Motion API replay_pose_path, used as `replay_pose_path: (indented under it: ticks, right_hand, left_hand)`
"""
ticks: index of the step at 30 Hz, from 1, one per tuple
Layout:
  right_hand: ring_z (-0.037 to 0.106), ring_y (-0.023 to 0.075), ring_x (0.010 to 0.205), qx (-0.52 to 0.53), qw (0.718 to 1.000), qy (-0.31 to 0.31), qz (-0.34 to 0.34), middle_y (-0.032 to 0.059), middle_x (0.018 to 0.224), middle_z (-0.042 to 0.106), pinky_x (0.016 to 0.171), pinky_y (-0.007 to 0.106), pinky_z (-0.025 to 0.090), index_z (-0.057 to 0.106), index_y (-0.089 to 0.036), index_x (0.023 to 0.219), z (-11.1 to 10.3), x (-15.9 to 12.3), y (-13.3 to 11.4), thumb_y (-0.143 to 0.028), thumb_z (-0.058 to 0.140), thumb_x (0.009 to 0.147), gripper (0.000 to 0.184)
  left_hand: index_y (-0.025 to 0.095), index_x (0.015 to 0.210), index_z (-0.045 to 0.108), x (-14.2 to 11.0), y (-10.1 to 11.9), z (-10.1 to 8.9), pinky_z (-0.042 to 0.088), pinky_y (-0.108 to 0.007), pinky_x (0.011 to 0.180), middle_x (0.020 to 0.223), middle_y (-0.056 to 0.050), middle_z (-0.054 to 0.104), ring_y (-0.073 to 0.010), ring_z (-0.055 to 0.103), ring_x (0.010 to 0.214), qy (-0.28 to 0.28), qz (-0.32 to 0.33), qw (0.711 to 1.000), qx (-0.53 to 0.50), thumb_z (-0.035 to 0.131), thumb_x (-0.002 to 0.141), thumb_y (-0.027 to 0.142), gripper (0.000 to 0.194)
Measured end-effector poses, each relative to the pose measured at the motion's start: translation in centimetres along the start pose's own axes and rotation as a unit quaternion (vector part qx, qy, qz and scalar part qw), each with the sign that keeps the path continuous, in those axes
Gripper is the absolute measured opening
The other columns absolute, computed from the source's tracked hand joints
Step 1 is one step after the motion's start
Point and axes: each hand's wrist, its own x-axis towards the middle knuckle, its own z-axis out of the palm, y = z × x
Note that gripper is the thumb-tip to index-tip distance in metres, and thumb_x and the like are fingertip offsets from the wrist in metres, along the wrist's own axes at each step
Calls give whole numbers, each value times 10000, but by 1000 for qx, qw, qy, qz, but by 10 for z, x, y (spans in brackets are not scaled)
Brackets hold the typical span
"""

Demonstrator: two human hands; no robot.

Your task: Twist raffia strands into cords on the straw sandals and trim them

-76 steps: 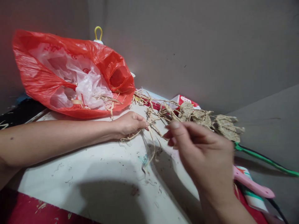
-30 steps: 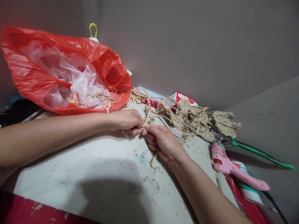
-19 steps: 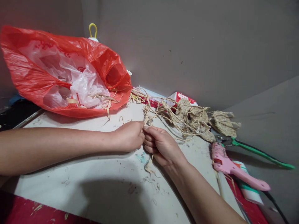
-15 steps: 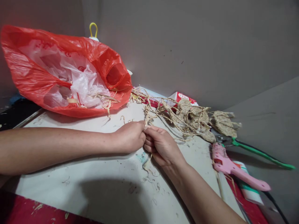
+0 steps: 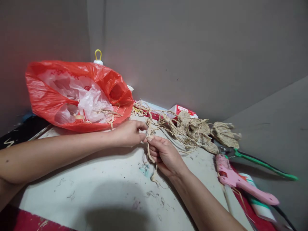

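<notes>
My left hand (image 5: 128, 132) and my right hand (image 5: 163, 154) meet near the middle of the white tabletop (image 5: 96, 179). Both pinch the same pale straw strands (image 5: 150, 150), fingers closed. The loose ends hang down from my right hand onto the table. The strands run back into a tangle of straw (image 5: 168, 120) that joins several woven straw pieces (image 5: 199, 131) lying to the right.
A red plastic bag (image 5: 77, 93) with white bags and straw inside lies at the back left. A pink glue gun (image 5: 235, 179) and green-handled shears (image 5: 260, 160) lie at the right edge. A red-and-white box (image 5: 184, 110) sits by the grey wall.
My right hand came down from in front of the camera to meet my left hand on the strands. The view has since tilted up a little; both hands keep pinching the straw.
</notes>
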Motion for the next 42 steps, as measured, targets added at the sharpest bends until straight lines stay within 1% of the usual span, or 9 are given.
replay_pose_path:
  ticks: [4, 9, 13, 19, 24, 29, 34, 38, 42]
  right_hand:
    - [105, 22, 396, -14, 1000, -14, 17, -126, 445, 206, 342, 142, 125, 564, -144, 687, -2, 1, -1, -325, 698, 717, 227]
    - [123, 21, 380, -28, 999, -37, 26, -119, 439, 228, 339, 153, 115, 587, -136, 689, -8, 3, -3, -312, 698, 697, 209]
    - [138, 18, 373, -21, 997, -53, 42, -114, 439, 237, 343, 156, 121, 585, -129, 656, -11, 4, -5, -299, 698, 696, 208]
    - [141, 14, 372, -5, 996, -68, 54, -111, 439, 257, 350, 158, 103, 591, -124, 669, -14, 5, -8, -273, 703, 689, 188]
    - [152, 18, 370, 18, 997, -64, 38, -111, 418, 265, 359, 161, 100, 583, -133, 684, -16, 6, -7, -290, 706, 687, 199]
    - [169, 16, 348, 12, 997, -72, 35, -115, 409, 268, 358, 172, 108, 593, -132, 690, -16, 8, -5, -291, 714, 680, 200]
    - [168, 12, 341, 1, 996, -73, 43, -118, 416, 272, 351, 176, 107, 590, -131, 684, -14, 7, -5, -310, 717, 679, 220]
    - [164, 15, 340, -15, 996, -79, 43, -118, 418, 280, 348, 184, 107, 589, -131, 683, -13, 8, -4, -329, 712, 680, 233]
    - [167, 19, 342, -24, 996, -78, 38, -117, 417, 286, 346, 191, 108, 593, -132, 684, -14, 9, -3, -335, 709, 678, 234]
  left_hand:
    - [150, 844, 644, -2, -5, 6, 396, -204, 553, 678, -6, 620, -100, 513, 568, -120, -32, 988, -96, 431, 822, 268, 245]
    - [144, 805, 654, -3, 0, -4, 388, -193, 612, 750, -9, 645, -99, 510, 650, -87, -22, 994, -62, 468, 782, 207, 198]
    - [146, 793, 645, 0, -1, -15, 370, -198, 604, 714, 5, 622, -97, 495, 632, -142, -11, 989, -35, 479, 783, 218, 181]
    - [154, 754, 631, 12, -11, -42, 259, -211, 446, 508, 53, 448, -76, 354, 428, -225, -90, 970, -38, 530, 730, 224, 125]
    - [144, 807, 680, 13, 0, -78, 326, -209, 504, 660, -7, 617, -92, 475, 517, -79, -60, 990, 102, 511, 680, 145, 212]
    - [134, 894, 679, 5, 25, -119, 319, -220, 512, 680, -25, 633, -95, 485, 522, 76, -34, 978, 193, 492, 700, 156, 270]
    - [142, 808, 682, 13, 11, -131, 310, -212, 520, 677, -15, 630, -106, 500, 569, 31, -58, 961, 268, 520, 673, 153, 212]
    - [173, 832, 688, 20, -24, -113, 311, -214, 534, 721, -19, 653, -118, 511, 597, 4, -75, 957, 279, 588, 638, 190, 218]
    - [157, 719, 651, 17, -44, -95, 278, -230, 493, 600, -18, 598, -104, 456, 514, 50, -92, 974, 202, 559, 640, 133, 123]
